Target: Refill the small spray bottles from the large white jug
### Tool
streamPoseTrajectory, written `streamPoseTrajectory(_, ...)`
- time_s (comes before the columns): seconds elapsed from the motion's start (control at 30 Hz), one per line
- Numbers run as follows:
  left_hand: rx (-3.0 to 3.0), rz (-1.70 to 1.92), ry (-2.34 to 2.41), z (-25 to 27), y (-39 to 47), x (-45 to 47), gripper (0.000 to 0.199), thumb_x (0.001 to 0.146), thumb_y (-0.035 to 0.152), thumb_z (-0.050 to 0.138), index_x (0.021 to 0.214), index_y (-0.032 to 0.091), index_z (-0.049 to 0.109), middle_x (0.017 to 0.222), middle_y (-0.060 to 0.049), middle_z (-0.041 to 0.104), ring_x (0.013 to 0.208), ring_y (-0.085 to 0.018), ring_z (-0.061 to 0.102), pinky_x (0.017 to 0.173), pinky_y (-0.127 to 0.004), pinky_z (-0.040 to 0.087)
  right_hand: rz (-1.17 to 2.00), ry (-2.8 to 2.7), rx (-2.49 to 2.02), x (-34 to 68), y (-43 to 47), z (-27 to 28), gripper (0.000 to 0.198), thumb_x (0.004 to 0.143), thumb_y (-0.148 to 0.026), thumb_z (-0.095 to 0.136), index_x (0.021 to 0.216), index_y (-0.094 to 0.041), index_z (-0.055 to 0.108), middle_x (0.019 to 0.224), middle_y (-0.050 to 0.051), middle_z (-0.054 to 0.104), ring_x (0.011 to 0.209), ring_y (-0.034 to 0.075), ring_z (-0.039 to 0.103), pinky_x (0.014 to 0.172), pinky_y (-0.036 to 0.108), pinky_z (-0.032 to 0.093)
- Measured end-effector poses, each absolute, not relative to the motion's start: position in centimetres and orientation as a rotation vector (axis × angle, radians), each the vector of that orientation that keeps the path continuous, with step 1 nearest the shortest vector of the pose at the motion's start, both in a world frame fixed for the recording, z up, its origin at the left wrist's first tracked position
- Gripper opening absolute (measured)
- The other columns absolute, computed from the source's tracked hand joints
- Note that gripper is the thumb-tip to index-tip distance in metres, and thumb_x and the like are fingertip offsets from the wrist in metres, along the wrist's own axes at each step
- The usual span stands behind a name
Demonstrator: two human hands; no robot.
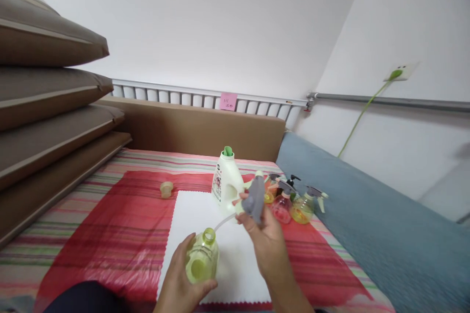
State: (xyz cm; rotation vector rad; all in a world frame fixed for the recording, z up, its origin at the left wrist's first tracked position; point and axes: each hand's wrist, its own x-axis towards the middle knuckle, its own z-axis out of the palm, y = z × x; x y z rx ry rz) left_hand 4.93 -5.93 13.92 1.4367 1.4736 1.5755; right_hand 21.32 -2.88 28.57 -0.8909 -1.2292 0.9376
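My left hand (183,276) is wrapped round a clear yellow-green bottle (202,259), tilted a little, with its neck uncapped. In my right hand (266,234) is a grey trigger spray head (254,199), whose thin dip tube (224,221) slants down to the left. The tube's lower end is close to the bottle's mouth; I cannot tell whether it has entered. Just behind my hands a large pale jug (226,181) with a green spout stands upright on a white scalloped mat (191,210). Part of the jug is hidden by my right hand.
At the right stand several bottles, among them a pink spray bottle (282,209), a yellow spray bottle (303,209) and a dark pump bottle (293,183). A pale cap (166,189) lies on the red plastic sheet (121,220). Stacked cushions (55,83) rise at the left.
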Motion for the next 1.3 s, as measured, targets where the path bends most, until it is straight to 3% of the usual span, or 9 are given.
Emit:
streamPoseTrajectory(0.17, 1.483, 1.544, 1.447, 15.2, -6.3, 5.3, 0.081, 0.052, 0.026, 0.075, 0.127, 0.017, 0.045, 0.125, -0.014, 0.057, 0.117, -0.034, 0.054, 0.101, -0.050, 0.042, 1.035, -1.426, -0.975, 19.4, -3.9, 27.1, 0.029, 0.068, -0.023, 0.073, 0.097, -0.022, 0.068, 0.092, 0.004, 0.070, 0.089, 0.025, 0.062, 0.082, 0.036, 0.048)
streamPoseTrajectory(0.3, 1.498, 1.506, 1.468, 15.9, -6.7, 5.6, 0.083, 0.048, 0.019, 0.074, 0.127, 0.017, 0.046, 0.124, -0.014, 0.056, 0.117, -0.034, 0.053, 0.102, -0.051, 0.041, 1.060, -1.434, -0.976, 18.7, -4.2, 26.9, 0.025, 0.068, -0.021, 0.071, 0.093, -0.023, 0.067, 0.094, 0.004, 0.070, 0.090, 0.024, 0.062, 0.084, 0.035, 0.046)
streamPoseTrajectory(0.5, 1.491, 1.536, 1.450, 16.3, -7.0, 6.1, 0.084, 0.047, 0.016, 0.075, 0.126, 0.018, 0.047, 0.125, -0.014, 0.056, 0.117, -0.034, 0.052, 0.102, -0.053, 0.040, 1.133, -1.342, -0.938, 18.9, -4.0, 27.2, 0.028, 0.065, -0.027, 0.075, 0.090, -0.020, 0.064, 0.087, 0.005, 0.070, 0.086, 0.025, 0.063, 0.082, 0.038, 0.048)
streamPoseTrajectory(0.7, 1.542, 1.539, 1.439, 16.8, -6.8, 6.4, 0.083, 0.047, 0.015, 0.077, 0.125, 0.019, 0.049, 0.124, -0.013, 0.057, 0.116, -0.034, 0.053, 0.101, -0.053, 0.041, 1.176, -1.246, -0.902, 20.3, -3.0, 27.9, 0.033, 0.071, -0.038, 0.073, 0.097, -0.021, 0.061, 0.092, 0.004, 0.070, 0.089, 0.024, 0.064, 0.082, 0.037, 0.048)
streamPoseTrajectory(0.9, 1.594, 1.500, 1.430, 17.4, -6.8, 6.4, 0.082, 0.047, 0.018, 0.080, 0.124, 0.019, 0.051, 0.122, -0.013, 0.059, 0.115, -0.034, 0.054, 0.100, -0.054, 0.042, 1.119, -1.453, -1.018, 20.7, -3.1, 28.5, 0.027, 0.070, -0.032, 0.071, 0.092, -0.019, 0.062, 0.086, 0.005, 0.069, 0.081, 0.023, 0.062, 0.074, 0.034, 0.048)
streamPoseTrajectory(1.3, 1.605, 1.521, 1.437, 19.4, -6.8, 7.1, 0.082, 0.044, 0.015, 0.079, 0.122, 0.020, 0.052, 0.118, -0.011, 0.060, 0.111, -0.033, 0.056, 0.098, -0.052, 0.044, 1.302, -1.255, -0.837, 20.8, -3.5, 25.9, 0.035, 0.074, -0.042, 0.073, 0.100, -0.023, 0.058, 0.099, 0.006, 0.070, 0.096, 0.025, 0.064, 0.087, 0.039, 0.048)
